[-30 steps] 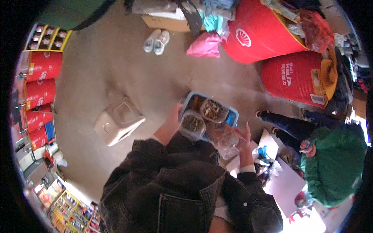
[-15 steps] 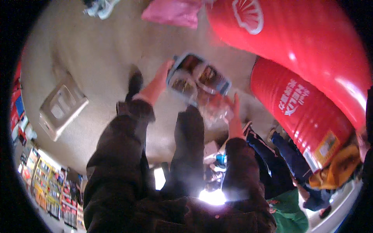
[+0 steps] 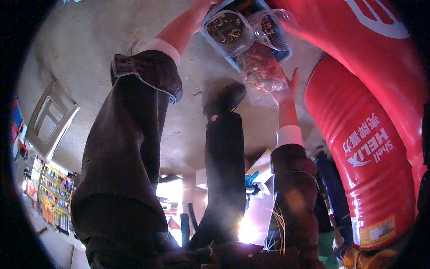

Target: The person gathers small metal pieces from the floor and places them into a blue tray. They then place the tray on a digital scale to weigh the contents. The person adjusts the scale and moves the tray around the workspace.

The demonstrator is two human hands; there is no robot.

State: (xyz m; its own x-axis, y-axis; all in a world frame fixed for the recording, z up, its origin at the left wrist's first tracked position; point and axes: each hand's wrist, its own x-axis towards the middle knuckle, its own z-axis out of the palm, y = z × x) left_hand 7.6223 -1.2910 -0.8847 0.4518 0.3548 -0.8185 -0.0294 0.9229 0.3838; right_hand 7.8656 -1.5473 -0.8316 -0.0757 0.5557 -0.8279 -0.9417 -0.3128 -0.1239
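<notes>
At the top of the head view, a blue tray [image 3: 285,55] holds a clear plastic cup [image 3: 227,30] with small metal parts and a second clear cup [image 3: 270,32] with similar dark bits. My left hand [image 3: 206,8] grips the tray's left corner; its fingertips are cut off by the picture's edge. At the tray's near right side, my right hand [image 3: 283,92] is closed around a crumpled clear plastic piece [image 3: 261,69], thumb side raised. Reddish skin or contents show through that plastic; I cannot tell which.
Two large red drums, one lying close at right [image 3: 363,152], crowd the right side. On the floor at left is a beige plastic stool [image 3: 51,119]. My shoe [image 3: 226,96] stands below the tray. A yellow shelf rack [image 3: 56,193] is at lower left, people's legs [image 3: 331,197] at lower right.
Both arms have stretched forward, and the tray with its cups has moved away from my body to the picture's top, closer to the red drums. The pink bag is out of view.
</notes>
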